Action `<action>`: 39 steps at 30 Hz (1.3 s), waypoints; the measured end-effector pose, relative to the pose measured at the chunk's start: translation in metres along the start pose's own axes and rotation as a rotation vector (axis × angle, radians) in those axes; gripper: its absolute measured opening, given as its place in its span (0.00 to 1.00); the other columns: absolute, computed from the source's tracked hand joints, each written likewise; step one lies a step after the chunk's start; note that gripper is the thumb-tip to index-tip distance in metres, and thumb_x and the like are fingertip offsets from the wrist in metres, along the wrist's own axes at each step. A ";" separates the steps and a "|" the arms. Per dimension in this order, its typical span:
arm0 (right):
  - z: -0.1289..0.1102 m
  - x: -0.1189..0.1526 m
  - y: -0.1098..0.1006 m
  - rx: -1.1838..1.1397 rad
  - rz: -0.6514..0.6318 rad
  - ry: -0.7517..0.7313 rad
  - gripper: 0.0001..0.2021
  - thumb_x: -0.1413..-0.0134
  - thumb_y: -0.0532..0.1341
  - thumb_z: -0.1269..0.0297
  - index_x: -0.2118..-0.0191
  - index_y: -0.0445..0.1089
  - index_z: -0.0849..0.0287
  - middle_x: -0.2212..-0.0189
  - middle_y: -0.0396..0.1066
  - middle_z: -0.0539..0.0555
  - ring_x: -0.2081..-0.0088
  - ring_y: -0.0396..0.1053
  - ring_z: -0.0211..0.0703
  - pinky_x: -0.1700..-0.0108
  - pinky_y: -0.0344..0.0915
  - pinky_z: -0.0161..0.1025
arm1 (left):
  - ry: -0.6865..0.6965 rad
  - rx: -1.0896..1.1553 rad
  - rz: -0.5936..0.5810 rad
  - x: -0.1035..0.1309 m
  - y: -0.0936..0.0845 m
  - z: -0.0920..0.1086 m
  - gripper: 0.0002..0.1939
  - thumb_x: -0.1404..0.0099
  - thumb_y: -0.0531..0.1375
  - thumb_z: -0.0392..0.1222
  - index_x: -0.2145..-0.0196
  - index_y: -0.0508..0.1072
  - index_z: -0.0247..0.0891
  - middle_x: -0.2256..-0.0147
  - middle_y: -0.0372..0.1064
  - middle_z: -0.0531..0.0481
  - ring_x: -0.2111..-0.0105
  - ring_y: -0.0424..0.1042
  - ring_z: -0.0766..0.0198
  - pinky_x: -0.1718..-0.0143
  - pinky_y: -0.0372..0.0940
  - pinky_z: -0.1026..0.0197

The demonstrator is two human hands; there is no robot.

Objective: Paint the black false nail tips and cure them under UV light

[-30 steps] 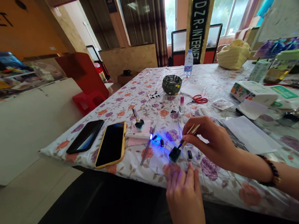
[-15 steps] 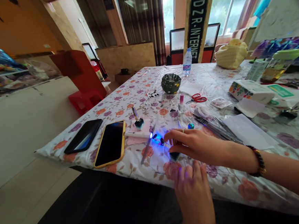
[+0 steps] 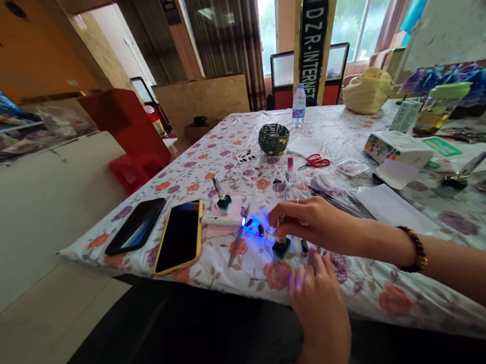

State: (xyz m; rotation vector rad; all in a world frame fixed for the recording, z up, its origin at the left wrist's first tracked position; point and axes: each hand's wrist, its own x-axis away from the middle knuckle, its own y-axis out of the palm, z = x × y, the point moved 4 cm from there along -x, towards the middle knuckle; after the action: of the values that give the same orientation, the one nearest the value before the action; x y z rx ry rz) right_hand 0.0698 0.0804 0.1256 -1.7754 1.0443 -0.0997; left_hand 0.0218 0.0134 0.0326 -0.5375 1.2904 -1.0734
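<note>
My right hand [image 3: 309, 221], a dark beaded bracelet on its wrist, has its fingers closed around the cap of a dark nail polish bottle [image 3: 281, 250] standing on the tablecloth. My left hand [image 3: 319, 296] rests at the table edge, fingers extended, close to a small dark shiny piece [image 3: 304, 248]. Left of my right hand, a white pen-shaped lamp [image 3: 223, 221] casts blue light on small black nail-tip-like pieces [image 3: 261, 230]. Tweezers [image 3: 239, 238] lie across the lamp's front. A second polish bottle [image 3: 223, 201] stands on a pink sheet behind the lamp.
Two phones, one black [image 3: 136, 226] and one yellow-cased [image 3: 179, 237], lie to the left. Further back are a woven basket [image 3: 274, 139], a water bottle [image 3: 299, 106], a pink-capped bottle [image 3: 290, 171] and red scissors [image 3: 317, 161]. On the right stand a tissue box [image 3: 396, 150] and a jar [image 3: 439, 109].
The dark polish bottle now shows upright under my right hand's fingers. My left hand has shifted slightly right, and a small dark piece is visible by its fingertips. The view has shifted slightly.
</note>
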 end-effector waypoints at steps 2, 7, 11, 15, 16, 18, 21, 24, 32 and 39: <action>0.000 0.002 -0.005 0.019 0.067 0.019 0.06 0.43 0.54 0.63 0.62 0.64 0.60 0.73 0.70 0.49 0.73 0.66 0.32 0.69 0.59 0.29 | -0.003 -0.018 0.027 -0.002 0.000 0.000 0.10 0.43 0.59 0.37 0.62 0.75 0.38 0.82 0.70 0.50 0.80 0.71 0.58 0.77 0.65 0.59; 0.001 0.006 -0.014 0.020 0.164 0.064 0.07 0.44 0.55 0.62 0.64 0.65 0.59 0.74 0.71 0.48 0.74 0.67 0.31 0.70 0.59 0.27 | -0.013 -0.033 0.083 -0.005 0.002 0.002 0.08 0.45 0.61 0.38 0.65 0.77 0.38 0.84 0.69 0.50 0.83 0.69 0.59 0.80 0.64 0.60; 0.002 0.008 -0.017 0.011 0.184 0.094 0.06 0.44 0.55 0.62 0.64 0.65 0.59 0.73 0.71 0.49 0.74 0.67 0.30 0.69 0.59 0.27 | -0.022 -0.038 0.069 -0.004 0.002 0.001 0.08 0.43 0.60 0.39 0.65 0.77 0.39 0.84 0.70 0.50 0.83 0.70 0.59 0.80 0.64 0.60; 0.003 0.011 -0.020 0.009 0.216 0.116 0.06 0.44 0.55 0.63 0.65 0.65 0.59 0.72 0.71 0.49 0.74 0.66 0.30 0.69 0.59 0.27 | -0.044 -0.041 -0.038 -0.005 0.004 0.000 0.09 0.39 0.56 0.39 0.63 0.76 0.41 0.82 0.71 0.49 0.80 0.71 0.58 0.79 0.64 0.60; 0.004 0.011 -0.021 0.009 0.226 0.129 0.06 0.44 0.56 0.63 0.65 0.65 0.59 0.72 0.71 0.49 0.74 0.66 0.30 0.69 0.59 0.27 | -0.049 -0.041 -0.062 -0.005 0.005 -0.001 0.10 0.39 0.55 0.40 0.63 0.76 0.42 0.82 0.71 0.49 0.80 0.72 0.58 0.78 0.65 0.60; 0.005 0.012 -0.023 -0.003 0.249 0.158 0.05 0.45 0.57 0.63 0.65 0.65 0.59 0.73 0.71 0.49 0.75 0.65 0.30 0.70 0.58 0.27 | -0.058 -0.039 -0.099 -0.006 0.006 -0.001 0.11 0.38 0.54 0.40 0.62 0.75 0.42 0.81 0.71 0.49 0.79 0.72 0.58 0.77 0.65 0.60; 0.008 0.014 -0.026 -0.066 0.293 0.200 0.06 0.46 0.57 0.62 0.66 0.65 0.59 0.75 0.70 0.48 0.76 0.63 0.30 0.71 0.59 0.28 | -0.072 -0.045 -0.143 -0.007 0.007 -0.001 0.12 0.37 0.53 0.40 0.61 0.75 0.43 0.81 0.72 0.48 0.78 0.73 0.57 0.77 0.65 0.60; 0.012 0.017 -0.029 -0.142 0.355 0.249 0.07 0.47 0.58 0.61 0.65 0.65 0.58 0.77 0.67 0.47 0.77 0.62 0.31 0.73 0.58 0.29 | -0.087 -0.047 -0.168 -0.008 0.009 -0.001 0.12 0.37 0.52 0.41 0.61 0.75 0.44 0.80 0.72 0.48 0.77 0.73 0.57 0.76 0.64 0.60; 0.033 0.048 -0.032 -0.490 0.539 0.411 0.09 0.47 0.58 0.59 0.62 0.63 0.56 0.76 0.66 0.48 0.78 0.61 0.32 0.77 0.58 0.31 | -0.072 -0.010 -0.051 -0.007 0.008 -0.002 0.09 0.40 0.57 0.40 0.62 0.76 0.46 0.82 0.71 0.52 0.79 0.71 0.61 0.77 0.61 0.63; 0.065 0.090 -0.021 -0.746 0.699 0.535 0.07 0.46 0.57 0.59 0.63 0.63 0.55 0.72 0.66 0.49 0.76 0.62 0.32 0.77 0.59 0.31 | 0.098 0.146 0.132 0.002 0.011 -0.002 0.09 0.41 0.59 0.36 0.63 0.76 0.41 0.82 0.69 0.54 0.80 0.68 0.65 0.76 0.58 0.61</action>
State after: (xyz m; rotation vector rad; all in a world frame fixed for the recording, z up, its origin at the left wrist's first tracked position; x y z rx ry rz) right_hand 0.1709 0.0675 0.0771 -1.9399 2.2594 0.3039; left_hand 0.0230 0.0173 0.0222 -0.2885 1.3025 -1.0841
